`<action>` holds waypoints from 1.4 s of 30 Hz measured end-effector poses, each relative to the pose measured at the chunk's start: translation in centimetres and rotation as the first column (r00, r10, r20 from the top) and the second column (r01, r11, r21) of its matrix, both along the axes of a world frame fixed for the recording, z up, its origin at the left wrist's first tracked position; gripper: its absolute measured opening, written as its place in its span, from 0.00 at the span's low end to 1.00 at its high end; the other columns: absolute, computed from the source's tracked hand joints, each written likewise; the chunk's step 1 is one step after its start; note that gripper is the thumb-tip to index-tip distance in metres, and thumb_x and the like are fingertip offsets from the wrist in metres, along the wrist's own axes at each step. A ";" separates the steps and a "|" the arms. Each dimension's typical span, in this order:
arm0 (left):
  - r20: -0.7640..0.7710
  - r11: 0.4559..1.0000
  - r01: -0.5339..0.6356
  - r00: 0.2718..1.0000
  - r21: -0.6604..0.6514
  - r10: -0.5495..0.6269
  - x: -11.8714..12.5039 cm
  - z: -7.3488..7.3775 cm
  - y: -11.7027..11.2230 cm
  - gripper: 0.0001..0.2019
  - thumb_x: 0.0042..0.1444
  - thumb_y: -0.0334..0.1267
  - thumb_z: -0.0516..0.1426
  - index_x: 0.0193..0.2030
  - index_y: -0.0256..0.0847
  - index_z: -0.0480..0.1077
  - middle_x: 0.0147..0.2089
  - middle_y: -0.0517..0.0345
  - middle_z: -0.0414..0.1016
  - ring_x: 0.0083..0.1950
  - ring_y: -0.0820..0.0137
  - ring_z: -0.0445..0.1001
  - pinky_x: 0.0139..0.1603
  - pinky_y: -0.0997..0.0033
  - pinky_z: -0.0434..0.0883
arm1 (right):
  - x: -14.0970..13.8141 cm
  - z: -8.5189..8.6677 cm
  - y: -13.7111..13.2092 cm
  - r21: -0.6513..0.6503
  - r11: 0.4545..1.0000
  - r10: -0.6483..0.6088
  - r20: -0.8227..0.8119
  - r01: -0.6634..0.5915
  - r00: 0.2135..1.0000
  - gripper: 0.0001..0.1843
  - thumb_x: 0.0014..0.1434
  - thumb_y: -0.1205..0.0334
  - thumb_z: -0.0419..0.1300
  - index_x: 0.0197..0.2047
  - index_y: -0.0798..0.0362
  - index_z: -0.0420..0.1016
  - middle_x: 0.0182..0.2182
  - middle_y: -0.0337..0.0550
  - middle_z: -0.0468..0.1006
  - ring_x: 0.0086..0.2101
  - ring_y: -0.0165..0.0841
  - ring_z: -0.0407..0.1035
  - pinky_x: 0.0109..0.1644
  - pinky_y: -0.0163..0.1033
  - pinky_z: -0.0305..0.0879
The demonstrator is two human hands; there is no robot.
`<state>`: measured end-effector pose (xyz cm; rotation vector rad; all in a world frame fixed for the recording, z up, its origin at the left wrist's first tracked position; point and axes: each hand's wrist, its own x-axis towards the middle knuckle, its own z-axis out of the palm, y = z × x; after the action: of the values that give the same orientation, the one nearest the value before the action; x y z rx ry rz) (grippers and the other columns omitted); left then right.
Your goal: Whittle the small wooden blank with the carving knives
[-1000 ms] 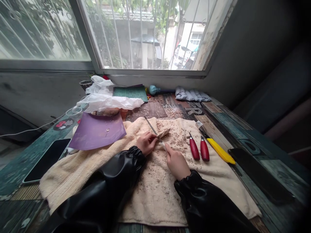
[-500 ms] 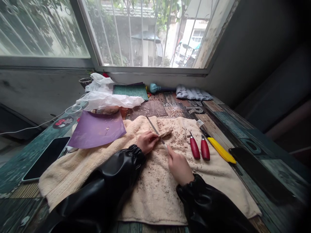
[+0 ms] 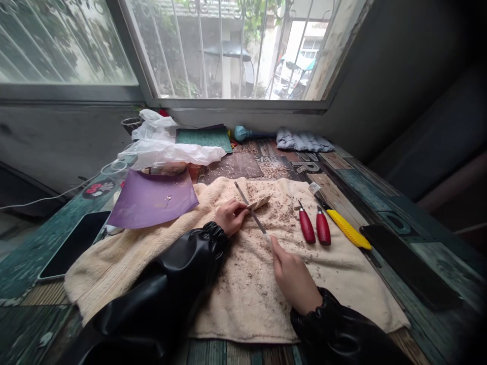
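Over the cream towel (image 3: 243, 289), my left hand (image 3: 230, 217) is closed on one end of a small piece of wood (image 3: 260, 203), whose other end points right. My right hand (image 3: 292, 271) grips the near end of a thin, flat metal file (image 3: 254, 217). The file slants away to the far left and crosses the wood piece close to my left fingertips; it appears to touch it. Wood shavings (image 3: 279, 215) lie scattered over the towel around both hands.
Right of my hands lie two red-handled carving knives (image 3: 315, 227) and a yellow-handled brush (image 3: 349, 229). A dark phone (image 3: 411, 266) is at the right, a tablet-like device (image 3: 74, 246) at the left. Purple sandpaper (image 3: 154, 200), a white plastic bag (image 3: 171, 152) and a green sheet (image 3: 205, 139) sit farther back.
My right hand has drawn the file back toward me and to the right. My left hand still holds the wood piece in nearly the same place.
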<state>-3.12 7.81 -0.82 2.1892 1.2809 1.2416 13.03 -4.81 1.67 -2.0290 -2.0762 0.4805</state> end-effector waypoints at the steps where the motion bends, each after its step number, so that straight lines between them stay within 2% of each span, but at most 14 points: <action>1: 0.025 1.000 0.023 0.999 -0.009 -0.023 -0.1 0.0 0.1 0.05 0.50 0.37 0.55 0.31 0.39 0.70 0.29 0.58 0.69 0.28 0.76 0.67 0.28 0.76 0.67 | -0.1 0.0 0.1 0.006 1.000 0.003 0.010 -0.003 1.000 0.26 0.55 0.70 0.42 0.58 0.56 0.55 0.22 0.43 0.74 0.24 0.32 0.67 0.27 0.32 0.57; 4: 0.053 0.997 0.074 0.996 -0.025 -0.073 -0.4 0.0 0.5 0.06 0.50 0.38 0.55 0.32 0.39 0.70 0.28 0.58 0.69 0.27 0.76 0.67 0.28 0.76 0.68 | -0.7 0.1 1.1 0.019 1.000 0.000 0.057 -0.001 0.998 0.26 0.54 0.69 0.44 0.58 0.54 0.56 0.22 0.43 0.74 0.24 0.31 0.67 0.27 0.31 0.56; 7: 0.040 0.997 0.072 0.997 -0.018 -0.071 -0.5 -0.1 0.6 0.07 0.50 0.39 0.55 0.32 0.39 0.70 0.29 0.58 0.70 0.28 0.76 0.67 0.29 0.76 0.68 | -1.5 0.2 2.5 0.018 1.000 -0.009 0.094 0.007 0.995 0.26 0.55 0.68 0.44 0.58 0.53 0.56 0.23 0.44 0.74 0.25 0.32 0.67 0.27 0.32 0.56; 13: -0.063 0.997 0.059 0.996 0.040 -0.056 -0.2 -0.3 0.1 0.06 0.51 0.38 0.54 0.32 0.39 0.70 0.29 0.57 0.69 0.29 0.75 0.67 0.31 0.75 0.67 | -2.2 0.4 4.4 0.012 0.999 -0.040 0.047 0.039 0.998 0.24 0.56 0.67 0.42 0.57 0.53 0.57 0.28 0.47 0.75 0.29 0.34 0.68 0.31 0.33 0.56; 17: -0.082 0.997 -0.054 0.995 0.055 0.058 0.1 -0.3 -0.3 0.05 0.50 0.37 0.54 0.30 0.39 0.69 0.29 0.58 0.68 0.29 0.74 0.68 0.31 0.74 0.67 | -1.8 0.4 3.1 -0.006 1.000 -0.027 0.019 0.027 0.999 0.24 0.57 0.67 0.42 0.57 0.52 0.56 0.27 0.46 0.75 0.29 0.34 0.68 0.31 0.33 0.56; 19: -0.085 0.996 -0.074 0.993 0.049 0.078 0.1 -0.4 -0.3 0.05 0.50 0.37 0.54 0.30 0.40 0.68 0.30 0.58 0.68 0.30 0.74 0.68 0.30 0.75 0.67 | -1.3 0.2 2.1 -0.008 1.000 -0.024 -0.014 0.024 1.000 0.24 0.57 0.67 0.42 0.58 0.53 0.55 0.27 0.46 0.75 0.28 0.33 0.68 0.30 0.33 0.57; 24: -0.077 0.998 -0.049 0.996 0.043 0.053 -0.1 -0.5 0.1 0.05 0.50 0.38 0.54 0.30 0.39 0.68 0.30 0.58 0.68 0.30 0.74 0.67 0.31 0.75 0.66 | 0.2 0.1 0.6 -0.017 1.000 -0.006 -0.209 0.002 0.978 0.24 0.57 0.63 0.42 0.57 0.57 0.57 0.25 0.43 0.73 0.26 0.32 0.66 0.30 0.33 0.58; 28: -0.062 0.998 -0.036 0.997 0.045 0.039 -0.1 -0.4 0.3 0.06 0.50 0.39 0.54 0.30 0.39 0.68 0.29 0.58 0.68 0.29 0.74 0.66 0.30 0.75 0.66 | 1.1 1.2 0.5 -0.077 0.996 0.022 -0.365 -0.053 0.931 0.29 0.51 0.60 0.50 0.57 0.55 0.55 0.21 0.36 0.69 0.23 0.30 0.64 0.27 0.32 0.58; 31: -0.051 0.998 -0.034 0.998 0.045 0.037 -0.1 -0.4 0.3 0.06 0.49 0.39 0.55 0.29 0.39 0.68 0.28 0.59 0.67 0.28 0.75 0.66 0.29 0.75 0.65 | 1.7 2.0 0.5 -0.122 0.987 0.032 -0.463 -0.100 0.886 0.31 0.48 0.61 0.54 0.56 0.53 0.56 0.22 0.34 0.68 0.24 0.29 0.64 0.28 0.31 0.58; 33: -0.044 0.998 -0.031 0.998 0.046 0.033 -0.1 -0.4 0.3 0.06 0.49 0.39 0.55 0.29 0.39 0.68 0.27 0.59 0.67 0.28 0.75 0.66 0.29 0.75 0.65 | 2.0 2.2 0.6 -0.139 0.985 0.021 -0.499 -0.104 0.866 0.27 0.47 0.61 0.56 0.52 0.52 0.60 0.23 0.34 0.69 0.25 0.29 0.64 0.29 0.31 0.59; 35: -0.038 0.999 -0.026 0.999 0.047 0.028 -0.1 -0.4 0.3 0.06 0.49 0.39 0.55 0.29 0.39 0.68 0.27 0.59 0.67 0.27 0.75 0.65 0.29 0.75 0.65 | 2.3 2.3 0.8 -0.135 0.986 0.017 -0.504 -0.098 0.864 0.19 0.46 0.61 0.56 0.44 0.53 0.66 0.23 0.35 0.69 0.25 0.29 0.64 0.29 0.32 0.58; 37: -0.035 0.999 -0.021 0.999 0.049 0.023 -0.1 -0.5 0.3 0.06 0.49 0.40 0.55 0.29 0.39 0.68 0.27 0.59 0.67 0.27 0.75 0.65 0.28 0.75 0.65 | 2.5 2.2 0.9 -0.117 0.989 0.018 -0.494 -0.087 0.869 0.13 0.47 0.60 0.56 0.38 0.53 0.68 0.23 0.36 0.70 0.25 0.30 0.64 0.29 0.32 0.58; 42: -0.031 0.999 -0.012 0.999 0.052 0.013 -0.1 -0.4 0.3 0.06 0.50 0.39 0.55 0.29 0.39 0.68 0.27 0.59 0.67 0.27 0.75 0.65 0.29 0.75 0.65 | 2.6 1.9 1.1 -0.121 0.991 -0.005 -0.497 -0.064 0.868 0.13 0.54 0.59 0.47 0.39 0.54 0.68 0.24 0.38 0.71 0.24 0.30 0.64 0.28 0.33 0.57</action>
<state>-3.23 8.08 -1.25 2.2486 1.2903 1.2631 15.66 -3.73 3.54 -1.6957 -1.7931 1.0505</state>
